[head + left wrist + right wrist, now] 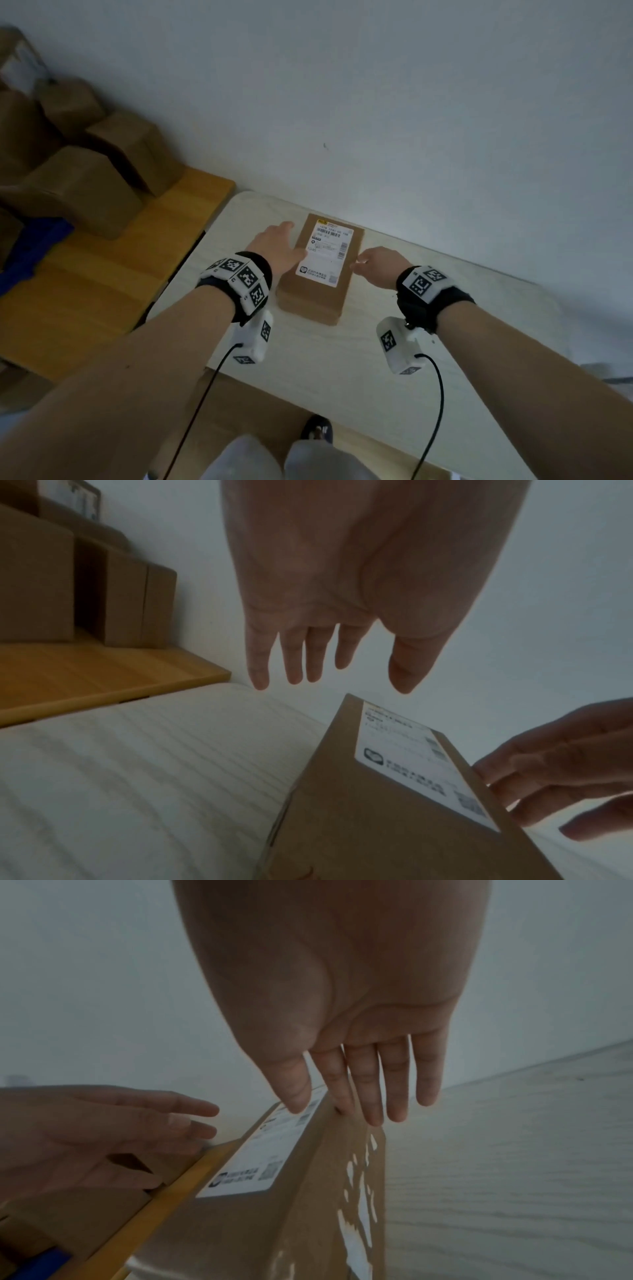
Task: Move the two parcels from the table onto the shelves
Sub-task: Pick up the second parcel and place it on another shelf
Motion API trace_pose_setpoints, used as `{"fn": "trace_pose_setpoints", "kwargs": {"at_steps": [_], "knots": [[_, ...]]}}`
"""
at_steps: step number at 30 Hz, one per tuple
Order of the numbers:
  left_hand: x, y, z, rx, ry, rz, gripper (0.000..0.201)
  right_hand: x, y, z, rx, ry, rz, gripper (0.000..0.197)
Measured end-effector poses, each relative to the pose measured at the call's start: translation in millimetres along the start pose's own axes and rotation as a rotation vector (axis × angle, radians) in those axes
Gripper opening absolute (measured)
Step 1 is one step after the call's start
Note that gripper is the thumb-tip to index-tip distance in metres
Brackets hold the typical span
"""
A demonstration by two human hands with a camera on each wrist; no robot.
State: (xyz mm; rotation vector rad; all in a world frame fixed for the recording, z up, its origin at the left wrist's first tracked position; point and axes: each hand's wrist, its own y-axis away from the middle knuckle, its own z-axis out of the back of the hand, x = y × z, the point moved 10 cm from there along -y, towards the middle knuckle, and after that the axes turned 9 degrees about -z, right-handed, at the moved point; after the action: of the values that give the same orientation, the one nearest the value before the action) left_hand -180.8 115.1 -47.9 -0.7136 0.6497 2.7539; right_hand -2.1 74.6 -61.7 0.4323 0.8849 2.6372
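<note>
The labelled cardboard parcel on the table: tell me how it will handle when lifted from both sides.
The parcel is a flat-sided cardboard box, so it will probably stay stiff. It lies on a broad face and looks unlikely to tip or roll. Glossy tape on its right side may be slippery under the right hand; the left hand faces bare cardboard. Weight cannot be judged.

Dim, flat light; wrist views soft, edges warped.

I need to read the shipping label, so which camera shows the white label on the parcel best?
The head view: it looks down on the shipping label, showing all of it with its barcode. The left wrist view shows the label slanted and blurred; the right wrist view shows it foreshortened, its far end behind the right hand's fingers.
</note>
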Motion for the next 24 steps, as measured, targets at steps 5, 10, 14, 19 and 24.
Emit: {"fn": "trace_pose_setpoints", "kwargs": {"at_steps": [5, 10, 14, 19, 24], "knots": [[16.4, -27.3, -11.9, 0.074, 0.07, 0.047, 0.071, -1.1, -24.2, -5.4, 0.026, -0.086, -0.071, 0.055], [29.9, -50.0, -24.2, 0.166, 0.153, 0.077, 0.07, -3.5, -43.1, -15.5, 0.092, -0.343, -0.156, 0.054], [37.5, -65.9, -35.5, 0.228, 0.243, 0.077, 0.073, -9.5, -52.7, -23.6, 0.116, -0.593, -0.244, 0.054], [35.7, -73.4, -47.1, 0.291, 0.425, 0.057, 0.066, -16.3, -56.1, -36.3, 0.148, -0.862, -0.324, 0.054], [28.4, -68.9, -38.5, 0.313, 0.548, 0.05, 0.051, -6.6, -49.2, -25.4, 0.078, -1.007, -0.296, 0.05]]}}
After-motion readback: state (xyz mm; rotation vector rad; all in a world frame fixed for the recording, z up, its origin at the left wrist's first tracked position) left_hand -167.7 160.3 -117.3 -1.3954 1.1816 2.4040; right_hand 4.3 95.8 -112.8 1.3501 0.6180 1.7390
